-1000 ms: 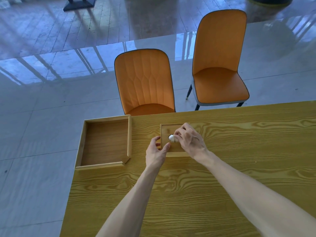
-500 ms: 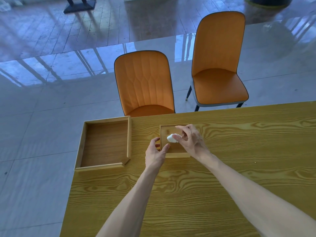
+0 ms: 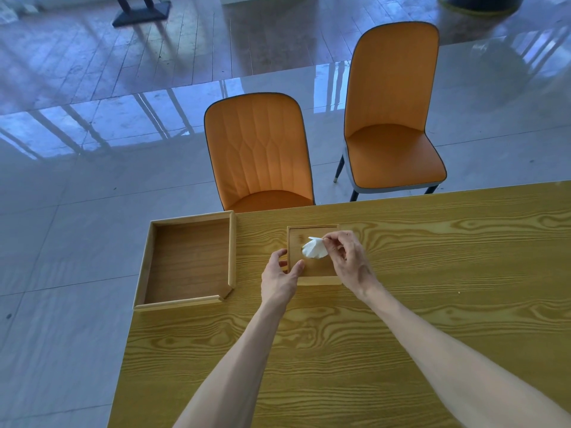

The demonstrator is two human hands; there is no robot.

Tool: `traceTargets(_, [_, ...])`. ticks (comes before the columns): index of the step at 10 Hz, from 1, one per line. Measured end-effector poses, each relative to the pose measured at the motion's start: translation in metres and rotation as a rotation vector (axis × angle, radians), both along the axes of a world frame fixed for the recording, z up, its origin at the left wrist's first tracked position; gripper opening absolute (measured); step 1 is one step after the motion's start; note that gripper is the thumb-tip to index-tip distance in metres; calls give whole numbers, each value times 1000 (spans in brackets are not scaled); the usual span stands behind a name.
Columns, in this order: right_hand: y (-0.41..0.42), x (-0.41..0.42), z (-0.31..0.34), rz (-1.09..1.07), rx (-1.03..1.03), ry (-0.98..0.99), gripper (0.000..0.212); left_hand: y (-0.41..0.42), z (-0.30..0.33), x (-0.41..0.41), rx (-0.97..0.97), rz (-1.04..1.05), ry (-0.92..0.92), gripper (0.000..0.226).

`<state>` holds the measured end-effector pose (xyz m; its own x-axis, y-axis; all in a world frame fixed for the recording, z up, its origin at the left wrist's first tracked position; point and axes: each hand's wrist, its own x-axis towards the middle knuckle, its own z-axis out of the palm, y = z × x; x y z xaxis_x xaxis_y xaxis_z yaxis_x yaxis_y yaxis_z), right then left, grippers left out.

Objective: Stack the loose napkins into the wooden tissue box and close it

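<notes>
If I pull too hard, the thin napkin (image 3: 314,250) may rip, or the wooden tissue box (image 3: 313,269) may slide on the table (image 3: 432,273). My right hand (image 3: 347,261) pinches the white napkin tip, which pokes up from the hole in the lid. My left hand (image 3: 279,278) grips the box's left side to keep it steady. The box sits in the middle of the frame, right between my hands. An open wooden tray (image 3: 188,261) lies to its left.

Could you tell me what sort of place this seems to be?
Probably a dining hall or restaurant: a wood-grain table, two orange upholstered chairs facing it, a glossy tiled floor and another table's base beyond.
</notes>
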<state>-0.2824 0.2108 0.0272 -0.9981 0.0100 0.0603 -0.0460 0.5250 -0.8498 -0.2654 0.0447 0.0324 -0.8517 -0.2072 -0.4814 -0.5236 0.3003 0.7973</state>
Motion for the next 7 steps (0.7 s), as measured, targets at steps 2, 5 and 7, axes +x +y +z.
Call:
traceTargets(2, [-2,0,2,-45,-79,-28,15,0,0,-1,-4,-3,-1,57])
traceTargets(5, [-3,3,2,-143,-222,-56,20,0,0,-2,-8,-12,-15,60])
traceTargets(7, [4,9,19,-241,-197,-90,26,-9,15,-5,-144,-210,-118,61])
